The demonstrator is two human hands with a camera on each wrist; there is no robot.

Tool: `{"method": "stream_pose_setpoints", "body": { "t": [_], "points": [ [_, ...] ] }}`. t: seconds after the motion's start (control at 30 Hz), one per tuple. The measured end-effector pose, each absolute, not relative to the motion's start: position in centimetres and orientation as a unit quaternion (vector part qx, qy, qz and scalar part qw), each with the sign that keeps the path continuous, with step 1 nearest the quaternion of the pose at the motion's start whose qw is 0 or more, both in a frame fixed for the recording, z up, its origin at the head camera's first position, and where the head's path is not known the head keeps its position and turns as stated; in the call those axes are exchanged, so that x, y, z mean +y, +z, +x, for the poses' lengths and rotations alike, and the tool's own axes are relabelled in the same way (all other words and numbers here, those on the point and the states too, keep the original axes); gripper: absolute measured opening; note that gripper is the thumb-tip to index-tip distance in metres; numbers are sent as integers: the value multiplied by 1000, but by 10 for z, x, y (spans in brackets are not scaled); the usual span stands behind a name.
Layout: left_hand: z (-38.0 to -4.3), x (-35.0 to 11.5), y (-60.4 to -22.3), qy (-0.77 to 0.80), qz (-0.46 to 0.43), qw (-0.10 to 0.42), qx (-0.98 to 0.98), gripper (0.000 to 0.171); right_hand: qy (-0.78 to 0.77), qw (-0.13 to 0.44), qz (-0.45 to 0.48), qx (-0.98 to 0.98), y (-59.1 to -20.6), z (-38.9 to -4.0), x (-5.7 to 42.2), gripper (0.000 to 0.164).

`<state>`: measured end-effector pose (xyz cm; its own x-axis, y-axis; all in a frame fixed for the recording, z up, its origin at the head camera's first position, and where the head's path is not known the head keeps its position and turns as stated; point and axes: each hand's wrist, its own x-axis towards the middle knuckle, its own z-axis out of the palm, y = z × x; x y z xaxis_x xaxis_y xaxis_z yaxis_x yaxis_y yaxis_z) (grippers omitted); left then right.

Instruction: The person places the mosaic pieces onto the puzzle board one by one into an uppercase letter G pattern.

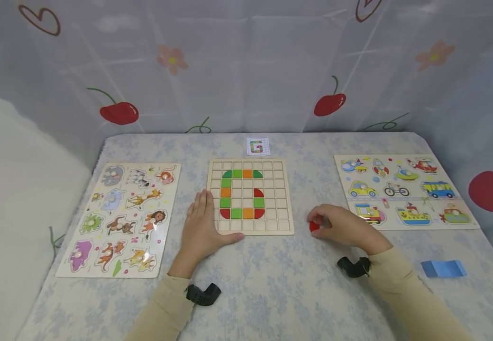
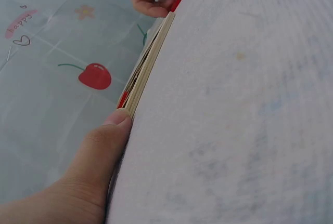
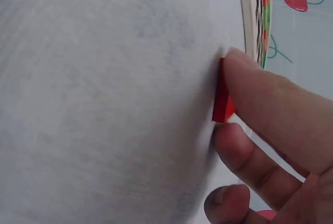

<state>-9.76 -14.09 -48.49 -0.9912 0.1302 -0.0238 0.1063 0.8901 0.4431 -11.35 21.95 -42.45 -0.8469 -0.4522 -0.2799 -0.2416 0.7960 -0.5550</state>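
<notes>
A wooden grid board (image 1: 278, 222) lies mid-table, with green, orange and red tiles set in a G-like shape. My left hand (image 1: 204, 225) rests at its near left corner, fingers straight along the left side and thumb stretched along the front edge. In the left wrist view the thumb (image 2: 99, 146) touches the board's edge. To the right of the board, my right hand (image 1: 340, 225) pinches a small red tile (image 1: 314, 226) between thumb and fingers, low over the tablecloth. The right wrist view shows this red tile (image 3: 222, 96) standing on edge at the fingertips.
A small pattern card (image 1: 257, 147) with a coloured G lies behind the board. On the left is an animal puzzle board (image 1: 167, 189); on the right, a vehicle puzzle board (image 1: 383, 177). A blue block-like piece (image 1: 444, 268) lies near the right forearm.
</notes>
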Motion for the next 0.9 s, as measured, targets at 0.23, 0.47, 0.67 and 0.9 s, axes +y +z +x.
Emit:
{"method": "stream_pose_setpoints", "body": {
  "t": [0.23,0.47,0.67,0.9],
  "points": [
    [-97,-142,-486,227,61,24,972,144,-252,186,-185,932,-427,-114,223,22],
    [-97,-142,-486,223,60,22,973,144,-281,199,-172,923,-429,-116,225,19],
    [-97,-142,-486,228,62,21,971,144,-307,190,-159,919,-430,-123,221,18],
    [-98,-141,-487,230,64,18,971,144,-356,153,-154,909,-429,-146,187,14]
  ]
}}
